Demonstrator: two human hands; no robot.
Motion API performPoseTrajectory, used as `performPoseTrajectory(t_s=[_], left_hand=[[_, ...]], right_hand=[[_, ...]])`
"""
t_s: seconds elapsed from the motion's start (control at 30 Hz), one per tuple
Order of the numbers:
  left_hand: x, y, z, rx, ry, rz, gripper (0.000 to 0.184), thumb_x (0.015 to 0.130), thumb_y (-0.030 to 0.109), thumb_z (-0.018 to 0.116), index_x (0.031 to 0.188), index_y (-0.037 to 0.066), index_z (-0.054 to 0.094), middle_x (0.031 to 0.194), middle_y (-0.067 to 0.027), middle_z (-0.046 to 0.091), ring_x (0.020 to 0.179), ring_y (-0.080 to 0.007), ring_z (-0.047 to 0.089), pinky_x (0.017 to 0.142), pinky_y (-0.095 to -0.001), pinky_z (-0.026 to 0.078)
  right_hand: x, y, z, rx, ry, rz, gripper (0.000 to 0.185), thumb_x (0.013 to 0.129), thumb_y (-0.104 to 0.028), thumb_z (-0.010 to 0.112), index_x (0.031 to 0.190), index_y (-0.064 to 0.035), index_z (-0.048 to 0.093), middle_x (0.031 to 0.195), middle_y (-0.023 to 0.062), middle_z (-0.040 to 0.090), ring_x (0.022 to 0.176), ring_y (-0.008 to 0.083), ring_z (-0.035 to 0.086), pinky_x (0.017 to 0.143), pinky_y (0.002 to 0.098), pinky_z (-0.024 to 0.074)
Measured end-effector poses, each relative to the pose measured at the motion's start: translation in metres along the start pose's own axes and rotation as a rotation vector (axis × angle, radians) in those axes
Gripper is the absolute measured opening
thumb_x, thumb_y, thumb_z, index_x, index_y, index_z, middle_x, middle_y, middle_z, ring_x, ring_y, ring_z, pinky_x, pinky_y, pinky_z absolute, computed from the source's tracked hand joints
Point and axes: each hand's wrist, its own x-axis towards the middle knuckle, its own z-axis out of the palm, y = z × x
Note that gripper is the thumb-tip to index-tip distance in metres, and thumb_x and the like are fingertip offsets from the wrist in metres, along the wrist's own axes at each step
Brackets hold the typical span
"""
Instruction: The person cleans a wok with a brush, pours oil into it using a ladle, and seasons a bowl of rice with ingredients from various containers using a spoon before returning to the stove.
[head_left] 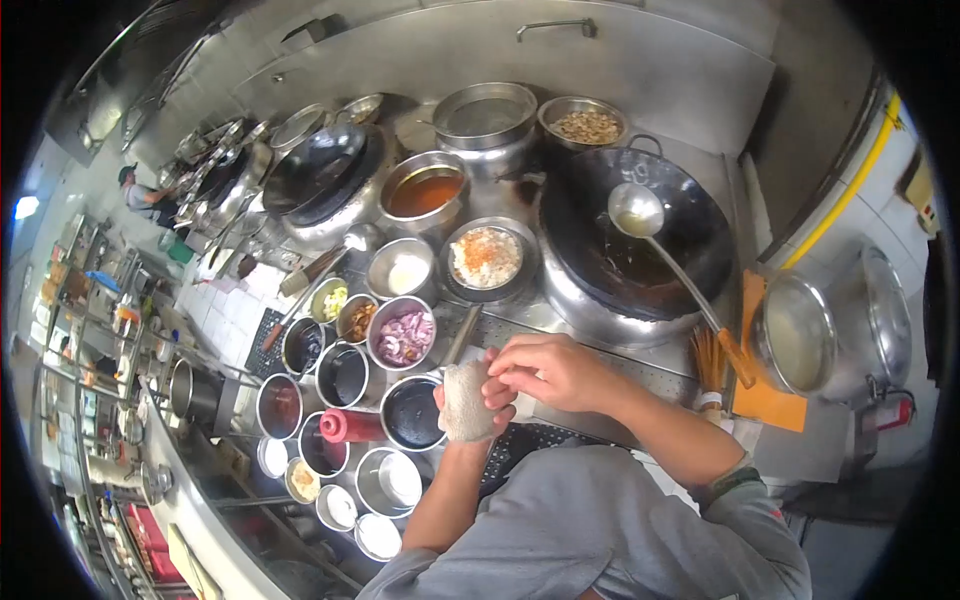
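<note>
A light, textured cloth (464, 402) is wrapped around my left hand (496, 398), which is raised over the steel counter beside the bowls. My right hand (545, 372) meets the fingers of my left hand, its own fingers bent. What lies between the fingertips is too small to make out. Just beyond my hands, a pan handle (462, 335) leads to a pan of rice-like food with an orange topping (486, 257). To the left of the cloth is a pot of dark liquid (412, 412).
A large wok (600, 215) with a ladle (660, 262) stands at right, near a bamboo brush (709, 365). Bowls of sliced onion (404, 337), sauces and powders crowd the left, with a red squeeze bottle (350, 426). Another person (147, 197) stands far left.
</note>
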Motion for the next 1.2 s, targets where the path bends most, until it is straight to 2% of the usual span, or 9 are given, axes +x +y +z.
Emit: performPoseTrajectory(t_s=[0.07,0.17,0.27,0.3,0.37,0.63,0.73,0.93,1.2], left_hand=[[0.008,0.004,0.014,-0.027,-0.090,-0.005,0.076,0.074,0.043,0.077,0.132,0.009,0.041,0.091,-0.0093,0.053,0.080,-0.0219,0.056,0.068,-0.0403,0.054],[0.020,0.010,0.021,0.030,-0.174,0.036,0.075,0.076,0.044,0.081,0.126,0.008,0.038,0.083,-0.0074,0.057,0.066,-0.0209,0.059,0.053,-0.0345,0.054],[0.021,0.016,0.020,0.199,0.031,0.130,0.057,0.087,0.042,0.072,0.123,0.007,0.045,0.077,-0.0048,0.059,0.059,-0.0174,0.061,0.045,-0.0300,0.051],[0.015,0.026,0.009,0.356,0.278,0.211,0.052,0.090,0.040,0.069,0.123,0.007,0.046,0.077,-0.0045,0.058,0.058,-0.0156,0.060,0.044,-0.0287,0.051],[0.018,0.031,-0.001,0.434,0.422,0.242,0.052,0.090,0.041,0.069,0.123,0.007,0.046,0.077,-0.0046,0.058,0.059,-0.0158,0.060,0.044,-0.0290,0.051],[0.027,0.033,-0.002,0.368,0.240,0.221,0.054,0.089,0.043,0.068,0.123,0.007,0.047,0.079,-0.0053,0.058,0.061,-0.0166,0.060,0.046,-0.0298,0.051],[0.027,0.035,-0.001,0.375,0.220,0.233,0.054,0.089,0.043,0.068,0.123,0.007,0.047,0.080,-0.0056,0.058,0.062,-0.0169,0.060,0.047,-0.0302,0.051],[0.026,0.037,-0.001,0.383,0.206,0.247,0.055,0.088,0.045,0.067,0.123,0.007,0.047,0.081,-0.0061,0.058,0.063,-0.0175,0.060,0.048,-0.0308,0.052],[0.016,0.041,0.006,0.408,0.197,0.261,0.057,0.087,0.047,0.067,0.123,0.007,0.047,0.083,-0.0068,0.058,0.065,-0.0183,0.060,0.050,-0.0317,0.052]], right_hand=[[0.001,-0.017,0.006,0.076,0.030,0.083,0.014,0.088,-0.010,0.068,0.100,-0.0023,0.068,0.098,0.0118,0.062,0.087,0.0256,0.067,0.078,0.0350,0.0529],[0.008,-0.043,0.018,0.210,0.076,0.125,0.019,0.086,-0.007,0.071,0.104,-0.0012,0.067,0.106,0.0113,0.058,0.091,0.0213,0.068,0.081,0.0320,0.0540],[0.015,-0.046,0.031,0.263,0.085,0.095,0.020,0.086,-0.002,0.070,0.105,0.0014,0.064,0.110,0.0108,0.053,0.093,0.0173,0.068,0.081,0.0293,0.0560],[0.018,-0.041,0.036,0.244,0.094,0.088,0.019,0.086,-0.002,0.070,0.103,0.0016,0.064,0.110,0.0109,0.053,0.093,0.0173,0.068,0.081,0.0294,0.0563],[0.023,-0.039,0.042,0.197,0.113,0.079,0.017,0.085,-0.003,0.071,0.100,0.0012,0.063,0.109,0.0106,0.054,0.093,0.0175,0.068,0.082,0.0302,0.0561],[0.039,-0.046,0.051,-0.042,0.174,-0.069,0.017,0.080,-0.008,0.075,0.092,-0.0044,0.064,0.095,0.0092,0.059,0.097,0.0250,0.063,0.094,0.0359,0.0478],[0.041,-0.045,0.052,-0.009,0.129,-0.049,0.019,0.080,-0.010,0.075,0.094,-0.0039,0.064,0.099,0.0105,0.059,0.103,0.0269,0.061,0.096,0.0371,0.0466],[0.045,-0.042,0.052,-0.053,0.119,-0.063,0.024,0.078,-0.011,0.076,0.096,-0.0036,0.063,0.101,0.0116,0.059,0.107,0.0295,0.060,0.097,0.0389,0.0459],[0.046,-0.033,0.052,-0.013,0.169,-0.042,0.019,0.077,-0.010,0.076,0.086,-0.0040,0.060,0.093,0.0113,0.056,0.093,0.0283,0.060,0.088,0.0381,0.0486]])
